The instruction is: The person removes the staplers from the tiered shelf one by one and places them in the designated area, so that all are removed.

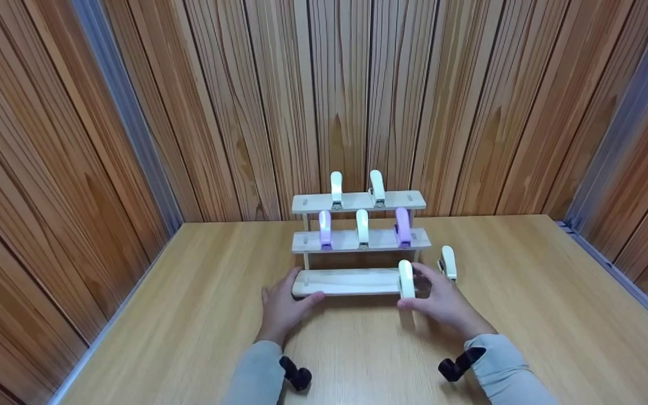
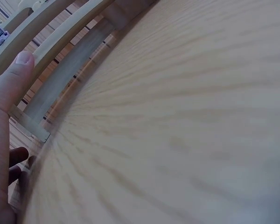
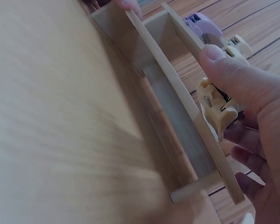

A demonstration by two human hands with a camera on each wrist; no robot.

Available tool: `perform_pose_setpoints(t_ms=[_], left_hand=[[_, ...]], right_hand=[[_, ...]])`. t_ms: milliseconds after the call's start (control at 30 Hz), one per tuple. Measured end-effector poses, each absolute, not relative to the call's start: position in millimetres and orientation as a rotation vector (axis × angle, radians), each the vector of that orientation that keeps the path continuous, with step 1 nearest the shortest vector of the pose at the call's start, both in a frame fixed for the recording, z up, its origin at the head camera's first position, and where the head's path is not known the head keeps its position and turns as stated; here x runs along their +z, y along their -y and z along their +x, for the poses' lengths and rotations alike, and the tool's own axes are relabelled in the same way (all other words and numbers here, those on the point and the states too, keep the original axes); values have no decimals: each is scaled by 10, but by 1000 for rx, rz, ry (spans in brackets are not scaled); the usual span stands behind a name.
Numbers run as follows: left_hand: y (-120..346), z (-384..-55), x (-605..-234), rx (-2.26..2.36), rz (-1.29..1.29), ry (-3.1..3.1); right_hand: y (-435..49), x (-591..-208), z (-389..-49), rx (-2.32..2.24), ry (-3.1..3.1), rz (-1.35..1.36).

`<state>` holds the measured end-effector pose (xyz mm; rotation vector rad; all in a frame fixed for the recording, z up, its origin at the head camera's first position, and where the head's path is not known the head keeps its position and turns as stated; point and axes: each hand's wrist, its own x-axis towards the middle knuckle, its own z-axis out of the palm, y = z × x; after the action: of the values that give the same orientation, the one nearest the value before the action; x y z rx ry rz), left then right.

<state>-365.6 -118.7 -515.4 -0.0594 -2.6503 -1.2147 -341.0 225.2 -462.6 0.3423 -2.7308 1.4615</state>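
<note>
A three-tier wooden rack stands on the table with small staplers on its shelves. My left hand grips the left end of the lowest shelf, thumb at the front edge and fingers behind; in the left wrist view the thumb lies by the shelf edge. At the shelf's right end my right hand curls around a cream stapler, thumb at its front and fingers behind. The right wrist view shows this stapler upright on the shelf board, beside the thumb and fingers.
Two cream staplers stand on the top shelf. On the middle shelf a pale green stapler stands between two purple staplers. Another cream stapler is on the table, just beyond my right hand. Wood-panelled walls enclose the table.
</note>
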Motion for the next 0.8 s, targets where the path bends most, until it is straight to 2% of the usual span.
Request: perform_pose_setpoints(t_ms=[800], left_hand=[[1178, -3650, -5148, -1226, -61, 2645]], right_hand=[[-2895, -4586, -3352, 1427, 2831, 133]])
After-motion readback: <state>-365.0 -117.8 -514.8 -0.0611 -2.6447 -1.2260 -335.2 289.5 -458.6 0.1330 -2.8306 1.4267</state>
